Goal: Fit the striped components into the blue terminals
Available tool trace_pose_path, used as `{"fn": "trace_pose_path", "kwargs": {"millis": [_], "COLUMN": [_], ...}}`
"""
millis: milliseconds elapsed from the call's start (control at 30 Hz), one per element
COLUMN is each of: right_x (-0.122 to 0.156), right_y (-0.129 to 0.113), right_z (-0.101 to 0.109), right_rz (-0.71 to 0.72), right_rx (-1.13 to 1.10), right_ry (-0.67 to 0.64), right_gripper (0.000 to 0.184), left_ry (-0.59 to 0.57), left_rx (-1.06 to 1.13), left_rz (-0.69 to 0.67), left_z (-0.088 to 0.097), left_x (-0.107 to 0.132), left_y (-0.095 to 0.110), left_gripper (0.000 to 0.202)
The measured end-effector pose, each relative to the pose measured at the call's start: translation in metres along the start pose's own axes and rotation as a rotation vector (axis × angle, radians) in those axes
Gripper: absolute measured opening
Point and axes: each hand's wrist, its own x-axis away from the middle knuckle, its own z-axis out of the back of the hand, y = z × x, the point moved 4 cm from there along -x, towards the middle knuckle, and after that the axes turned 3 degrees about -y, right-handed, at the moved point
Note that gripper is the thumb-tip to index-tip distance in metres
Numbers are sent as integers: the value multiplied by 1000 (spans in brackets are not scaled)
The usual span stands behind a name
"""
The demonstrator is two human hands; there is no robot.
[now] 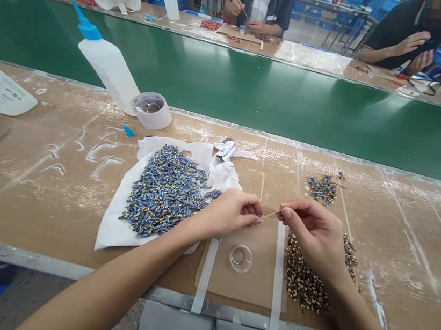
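Observation:
My right hand pinches a thin wooden stick like a toothpick, its tip pointing left. My left hand is closed in a pinch at that tip; whatever small piece it grips is too hidden to name. Below both hands a small clear cup stands on a cardboard pad taped down at the sides. Left of it, many tiny blue-and-yellow parts are heaped on white cloth. Under and beside my right hand lies a heap of tiny black-and-gold parts.
Farther right lies a small pile of blue-and-gold parts. A tape roll, a blue-capped bottle and a blue cap are at the back left. Beyond the green belt, other people work with their hands.

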Motion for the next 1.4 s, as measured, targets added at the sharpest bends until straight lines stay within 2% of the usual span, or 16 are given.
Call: {"fn": "trace_pose_path", "kwargs": {"millis": [233,700,1067,1267,1400], "right_x": [-3,-3,-2,-2,-3], "right_y": [-2,-1,-10,-9,-6], "right_z": [-4,-8,-10,-11,-3], "right_rz": [84,130,230,224,149], "right_rx": [168,218,292,277,172], "right_ry": [18,-45,-51,-72,-50], "right_gripper": [9,4,5,5,5], "left_ry": [-9,-9,-3,-3,-2], "left_rx": [15,23,-11,-23,-30], "left_rz": [-5,-20,-31,-16,-6], "left_z": [-2,-3,-3,-2,-1], "left_x": [0,1,1,1,1], "left_y": [-2,-2,-2,-2,-1], "left_gripper": [5,4,3,4,3]}}
